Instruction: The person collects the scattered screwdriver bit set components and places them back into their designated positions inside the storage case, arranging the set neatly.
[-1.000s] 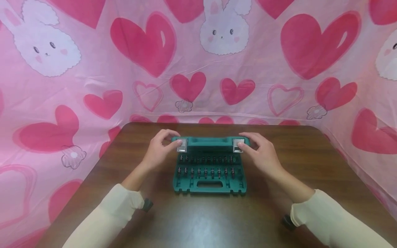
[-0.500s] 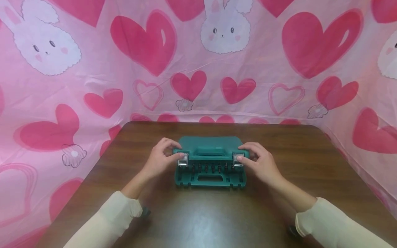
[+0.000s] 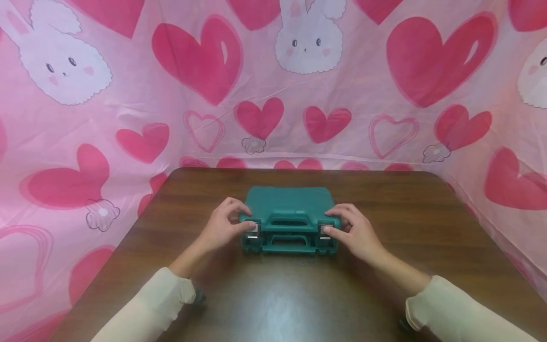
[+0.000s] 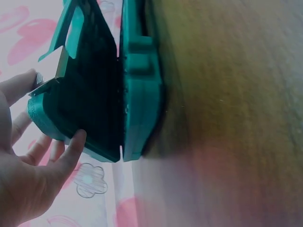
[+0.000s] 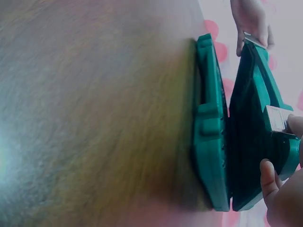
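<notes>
A green plastic bit case point(image 3: 290, 198) sits on the wooden table, its lid tipped low over the base point(image 5: 208, 123) with a gap left along the front. My left hand point(image 3: 224, 223) holds the lid's front left corner, thumb on the silver latch point(image 3: 253, 231) and fingers around the side edge. On the opposite corner, my right hand point(image 3: 356, 230) grips the lid likewise, its thumb against the other latch point(image 3: 325, 232). Both latches hang from the lid's front edge, either side of the carry handle point(image 3: 289, 221). The bits inside are hidden by the lid in the head view.
The brown wooden table point(image 3: 273, 294) extends around the case on all sides. Behind it and to both sides hangs a pink cloth point(image 3: 359, 90) printed with hearts and rabbits. Dark straps show at both sleeve cuffs.
Both hands have swung the lid forward and down, from nearly upright to low over the base. The rows of bits have gone out of sight beneath it.
</notes>
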Tool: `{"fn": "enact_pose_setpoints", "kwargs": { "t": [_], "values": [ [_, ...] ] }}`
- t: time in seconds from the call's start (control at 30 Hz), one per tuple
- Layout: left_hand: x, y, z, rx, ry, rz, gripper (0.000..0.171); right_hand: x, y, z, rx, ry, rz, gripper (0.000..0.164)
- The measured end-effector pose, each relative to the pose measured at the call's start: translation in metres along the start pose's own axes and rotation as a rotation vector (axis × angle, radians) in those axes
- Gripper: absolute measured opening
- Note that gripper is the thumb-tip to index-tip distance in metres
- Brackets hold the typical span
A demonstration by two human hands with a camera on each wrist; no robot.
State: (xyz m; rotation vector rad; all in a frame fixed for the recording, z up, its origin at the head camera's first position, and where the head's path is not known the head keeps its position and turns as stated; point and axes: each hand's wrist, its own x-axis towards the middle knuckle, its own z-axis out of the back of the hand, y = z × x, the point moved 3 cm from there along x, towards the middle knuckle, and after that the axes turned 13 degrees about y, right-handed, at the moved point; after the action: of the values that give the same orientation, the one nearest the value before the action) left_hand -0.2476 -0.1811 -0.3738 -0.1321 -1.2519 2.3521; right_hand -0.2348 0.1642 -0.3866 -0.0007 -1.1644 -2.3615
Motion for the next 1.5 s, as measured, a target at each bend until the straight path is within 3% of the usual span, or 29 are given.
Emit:
{"fn": "enact_pose_setpoints", "kwargs": {
  "t": [0.17, 0.4, 0.77, 1.5],
  "values": [
    [0.001, 0.008, -0.004, 0.016, 0.03, 0.036, 0.025, 0.0, -0.007, -0.003, -0.011, 0.024, -0.009, 0.037],
    [0.002, 0.013, -0.008, 0.026, 0.031, 0.03, 0.028, 0.002, -0.014, -0.007, -0.05, 0.047, -0.002, 0.041],
    [0.006, 0.016, -0.016, 0.103, 0.021, 0.023, 0.027, 0.003, -0.023, -0.014, -0.144, 0.003, 0.075, 0.038],
    [0.007, 0.025, -0.025, 0.218, 0.026, 0.06, 0.027, 0.001, -0.031, -0.025, -0.178, 0.032, 0.028, 0.038]
  ]
}}
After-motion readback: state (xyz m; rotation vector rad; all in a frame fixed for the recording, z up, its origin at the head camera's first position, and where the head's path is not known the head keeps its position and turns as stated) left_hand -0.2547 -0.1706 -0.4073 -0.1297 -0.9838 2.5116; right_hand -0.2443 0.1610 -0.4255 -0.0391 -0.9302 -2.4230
